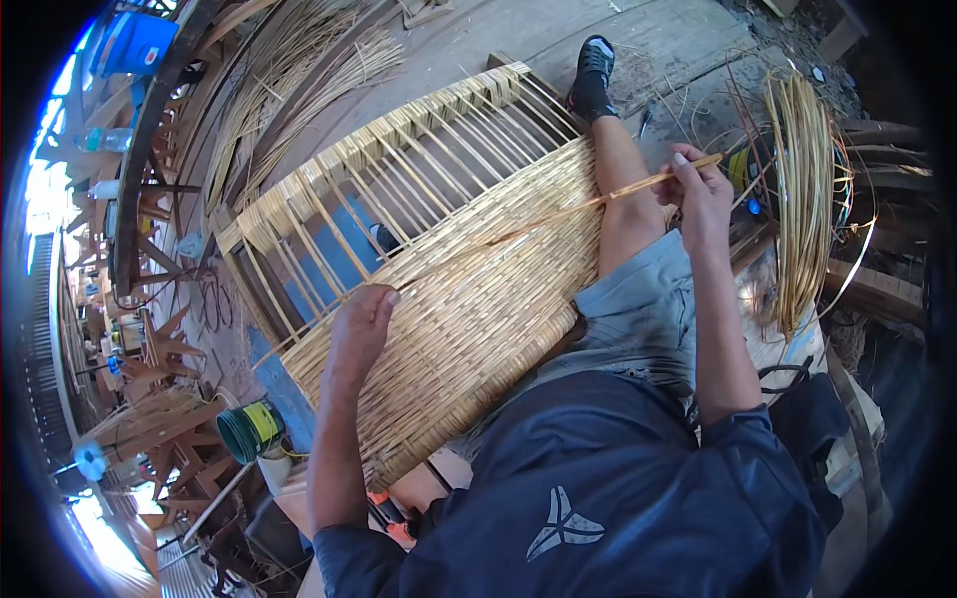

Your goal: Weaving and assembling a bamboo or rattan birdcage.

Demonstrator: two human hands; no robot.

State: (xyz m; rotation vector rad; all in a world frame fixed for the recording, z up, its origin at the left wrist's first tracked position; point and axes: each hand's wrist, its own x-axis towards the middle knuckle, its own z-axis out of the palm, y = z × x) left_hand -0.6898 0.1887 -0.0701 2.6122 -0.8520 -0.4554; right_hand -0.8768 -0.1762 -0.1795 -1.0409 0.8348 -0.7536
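Head view: one woven panel (478,319), pale tan, lying across the person's lap and outstretched leg, its closely woven part toward the body; one wooden frame rail (364,140), wrapped at intervals, along the far side; spaced bare strands (439,159) bridging the gap between rail and weave. One long tan strip (636,186), slanting over the panel and the leg from the right hand toward the left. Right hand (701,199): raised beyond the panel's right edge, thumb and fingers clamped on the strip. Left hand (361,324): over the weave's left part, fingers curled together against the thumb; whether the strip is pinched inside cannot be told. Also present: one upright-lying bundle of strips (800,199) at right; loose strips (299,100) on the floor beyond; one green tub (239,436), yellow-labelled, at lower left; one dark shoe (595,62).
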